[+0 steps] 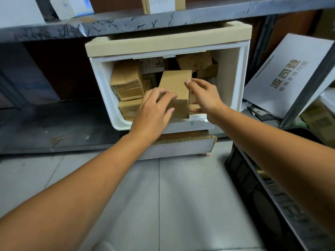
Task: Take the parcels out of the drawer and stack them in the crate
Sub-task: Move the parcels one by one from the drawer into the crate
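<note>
Head view, nearest first: both my forearms reached out over the grey floor point(163, 196), and the black crate point(243, 171) stood low on my right. My right forearm hid most of its inside, so I could not tell how many parcels were stacked in it.

Beyond that, my left hand point(154, 109) and right hand point(204, 98) met on one brown parcel point(175, 84) at the front edge of the white drawer point(103, 78). The left fingers curled over the parcel's near left end. The right thumb lay on its top face and the fingers wrapped round its right side and underneath. Both hands were holding it, and it sat tilted, its near end above the drawer's front lip.

Farther in, the other parcels point(126, 80) were piled along the drawer's left wall, with more jammed into the back right corner. By my judgement the job was far from done: this parcel had not yet cleared the drawer, and at least five more lay behind it.

Farthest off, a scuffed grey shelf point(126, 24) ran above the drawer, and a white carton point(282, 75) leaned to the right.
</note>
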